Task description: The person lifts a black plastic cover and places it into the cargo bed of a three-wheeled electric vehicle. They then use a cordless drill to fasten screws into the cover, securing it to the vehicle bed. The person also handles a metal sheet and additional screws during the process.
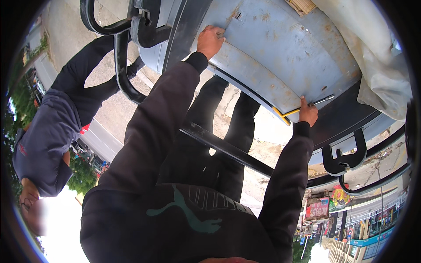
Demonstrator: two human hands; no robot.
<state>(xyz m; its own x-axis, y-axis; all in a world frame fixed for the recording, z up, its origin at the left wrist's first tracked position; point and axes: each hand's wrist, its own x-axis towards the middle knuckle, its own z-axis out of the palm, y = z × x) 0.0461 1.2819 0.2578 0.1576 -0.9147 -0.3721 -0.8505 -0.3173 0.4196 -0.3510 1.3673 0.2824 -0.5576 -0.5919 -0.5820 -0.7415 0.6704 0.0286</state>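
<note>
A T-handle socket wrench with a yellow handle (293,112) and a metal shank (324,100) lies in my right hand (308,113), fingers closed around it. That hand is at the near right of a grey-blue sheet-metal panel (279,49) with rust spots and small slots. One digit rests on its surface. My left hand (211,42) is at the panel's left side, fingers curled against the metal beside a seam. Whether it pinches something small is hidden by the fingers. A black strip (243,88) runs along the panel's near edge.
Black tubular bars (122,65) stand at left, with a black hooked bracket (345,157) at right. Another black bar (227,148) crosses before my legs. Translucent plastic sheeting (381,65) drapes at upper right, near cardboard (301,6). A person (49,125) stands at left.
</note>
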